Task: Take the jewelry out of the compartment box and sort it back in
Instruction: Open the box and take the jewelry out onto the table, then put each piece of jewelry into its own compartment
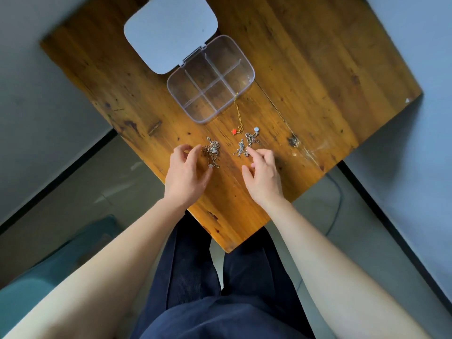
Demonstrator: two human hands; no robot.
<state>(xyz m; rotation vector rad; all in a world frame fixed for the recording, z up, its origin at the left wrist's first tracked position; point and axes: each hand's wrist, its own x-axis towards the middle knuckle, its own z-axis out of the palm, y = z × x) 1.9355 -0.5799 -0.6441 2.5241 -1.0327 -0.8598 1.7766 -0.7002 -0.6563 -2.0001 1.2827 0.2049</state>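
1. The left hand hangs over the near left of the bench, fingers loosely curled and part open, tips touching a tangle of silver chains; whether it has pinched a strand I cannot tell.
2. The right hand is part open too, forefinger out and touching a silver chain with a dragonfly-like charm; it grips nothing that I can see.
3. Just beyond lie a silver chain with a pale blue bead and a gold chain with a red heart, which runs up to the box.
4. The clear box sits farther off, lid thrown back; all six compartments look empty.
5. Judgement: emptying is done and sorting back is starting. Next, one chain must be teased free of the tangle and lifted alone.
6. Count: two hands, one box, six compartments, three single chains, one tangle of uncertain number.
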